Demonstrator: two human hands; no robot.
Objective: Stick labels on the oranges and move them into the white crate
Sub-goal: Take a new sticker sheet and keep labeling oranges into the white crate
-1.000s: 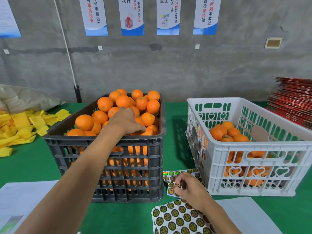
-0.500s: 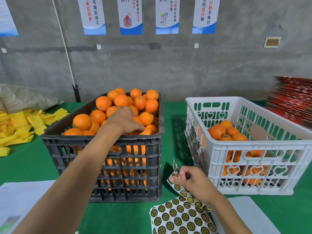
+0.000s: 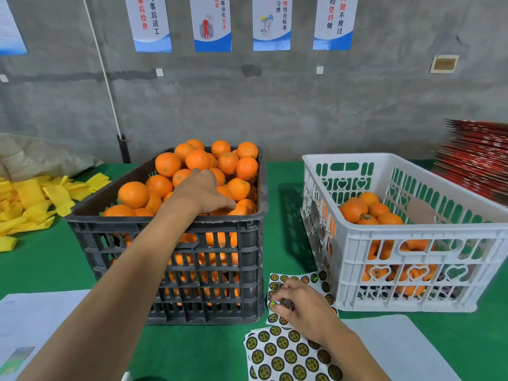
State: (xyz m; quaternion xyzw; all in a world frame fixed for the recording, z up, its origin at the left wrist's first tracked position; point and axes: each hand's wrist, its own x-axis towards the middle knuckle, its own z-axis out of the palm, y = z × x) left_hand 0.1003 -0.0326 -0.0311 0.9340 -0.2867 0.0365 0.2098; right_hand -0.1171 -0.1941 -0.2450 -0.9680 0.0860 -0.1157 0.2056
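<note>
Left fingers: the left hand (image 3: 202,192) lies palm down on the heap in the dark crate, its fingers (image 3: 228,203) curled over an orange (image 3: 242,209) at the near right of the pile; how firm the hold is cannot be told.
Right fingers: the right hand (image 3: 301,309) rests on the upper label sheet (image 3: 299,280), fingers (image 3: 277,302) bent and drawn together, tips pinching at a round label on it.
Label sheets: the upper sheet lies on the desk between the two crates; a second sheet (image 3: 286,356) of round dark and gold labels lies nearer, partly under the right wrist.
Dark crate: the dark crate (image 3: 176,270) stands at centre, heaped above its rim with oranges (image 3: 198,159).
White crate: the white crate (image 3: 412,243) stands to the right, partly filled with oranges (image 3: 354,209).
Desk: the green desk (image 3: 44,268) carries yellow foam sleeves (image 3: 30,199) far left, white paper (image 3: 33,320) near left and another white sheet (image 3: 395,347) near right.
Far right: a stack of red flat cartons (image 3: 478,158).
Wall: grey, with hanging posters (image 3: 272,23).
</note>
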